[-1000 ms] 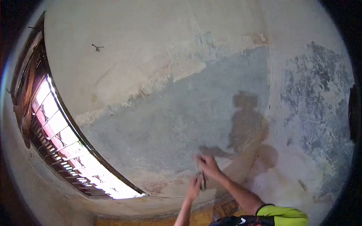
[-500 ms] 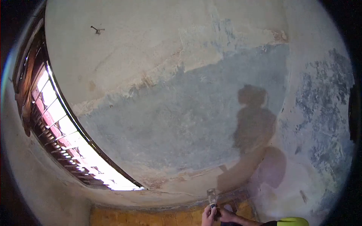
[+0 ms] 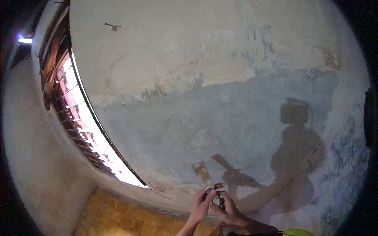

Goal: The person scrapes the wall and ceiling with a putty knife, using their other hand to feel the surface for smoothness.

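A scraper (image 3: 202,174) with a broad, stained blade is held up at the bottom middle of the head view, its blade pointing up and to the left in front of the wall. My left hand (image 3: 201,206) is closed around the scraper near the base of the blade, thumb on top. Lower on the dark and pale handle, my right hand (image 3: 229,212) grips from the right, with its fingers partly hidden. The blade appears apart from the wall (image 3: 177,133), which has a worn grey-blue band under cream plaster.
A barred window (image 3: 84,122) lets in bright light at the left, beside a brown wooden piece (image 3: 51,76). A metal hook (image 3: 113,27) sticks out of the upper wall. Orange tiles (image 3: 118,212) cover the floor below. My shadow (image 3: 295,145) falls on the wall.
Both hands have risen with the scraper, and its blade now tilts further left. The view has shifted, so the window and my shadow sit further right. More of the tiled floor shows.
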A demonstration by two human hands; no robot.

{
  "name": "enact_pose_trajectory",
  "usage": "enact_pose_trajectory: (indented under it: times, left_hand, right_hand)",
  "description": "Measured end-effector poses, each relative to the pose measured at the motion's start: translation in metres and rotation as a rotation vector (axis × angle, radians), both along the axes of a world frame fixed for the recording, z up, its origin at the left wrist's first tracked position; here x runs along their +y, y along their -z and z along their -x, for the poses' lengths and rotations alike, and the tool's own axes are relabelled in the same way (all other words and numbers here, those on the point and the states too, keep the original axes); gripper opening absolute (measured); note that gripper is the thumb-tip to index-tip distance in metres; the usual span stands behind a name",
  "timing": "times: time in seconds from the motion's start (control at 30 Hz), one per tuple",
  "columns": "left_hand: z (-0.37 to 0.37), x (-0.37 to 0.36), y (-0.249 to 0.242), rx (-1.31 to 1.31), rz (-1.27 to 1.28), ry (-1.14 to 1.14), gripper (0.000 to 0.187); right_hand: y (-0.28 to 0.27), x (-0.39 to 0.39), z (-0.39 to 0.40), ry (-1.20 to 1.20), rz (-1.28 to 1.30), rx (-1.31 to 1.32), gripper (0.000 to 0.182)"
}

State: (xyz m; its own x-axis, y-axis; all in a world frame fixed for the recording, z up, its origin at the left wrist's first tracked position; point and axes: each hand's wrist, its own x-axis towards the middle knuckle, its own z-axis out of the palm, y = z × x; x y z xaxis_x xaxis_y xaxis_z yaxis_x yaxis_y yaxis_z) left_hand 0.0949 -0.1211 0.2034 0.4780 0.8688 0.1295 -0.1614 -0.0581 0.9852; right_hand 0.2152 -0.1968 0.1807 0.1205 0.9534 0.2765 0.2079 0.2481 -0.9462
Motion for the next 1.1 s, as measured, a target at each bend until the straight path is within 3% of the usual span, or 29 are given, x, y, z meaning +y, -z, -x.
enact_pose_trajectory:
  times: [0.07,0.13,0.23,0.3,0.37,0.43,0.5,0.63,1.1]
  left_hand:
    - [-0.014,0.011,-0.024,0.056,-0.114,0.029,0.028]
    - [-0.031,0.021,-0.057,0.037,-0.267,0.04,0.029]
    - [-0.049,0.044,-0.098,-0.11,-0.259,0.051,0.033]
    - [-0.056,0.055,-0.123,-0.217,-0.212,0.13,0.036]
    - [-0.058,0.057,-0.153,-0.236,-0.123,0.218,0.036]
    - [-0.065,0.061,-0.171,-0.259,-0.141,0.26,0.036]
    - [-0.069,0.065,-0.184,-0.288,-0.16,0.296,0.036]
    - [-0.065,0.068,-0.205,-0.321,-0.203,0.335,0.034]
    - [-0.049,0.078,-0.218,-0.294,-0.243,0.414,0.032]
  right_hand:
    - [-0.02,0.011,-0.009,0.086,-0.152,0.093,0.053]
    - [-0.047,0.017,-0.03,0.092,-0.301,-0.014,0.043]
    - [-0.074,0.033,-0.061,0.293,-0.516,-0.347,0.028]
    - [-0.119,0.045,-0.064,0.52,-0.673,-0.382,0.022]
    - [-0.159,0.072,-0.066,0.599,-0.838,-0.268,0.023]
    - [-0.204,0.091,-0.066,0.543,-0.851,-0.191,0.03]
    - [-0.246,0.097,-0.064,0.421,-0.581,-0.094,0.036]
    - [-0.297,0.109,-0.052,0.354,-0.494,-0.019,0.03]
    - [-0.303,0.137,-0.026,0.478,-0.33,0.206,0.032]
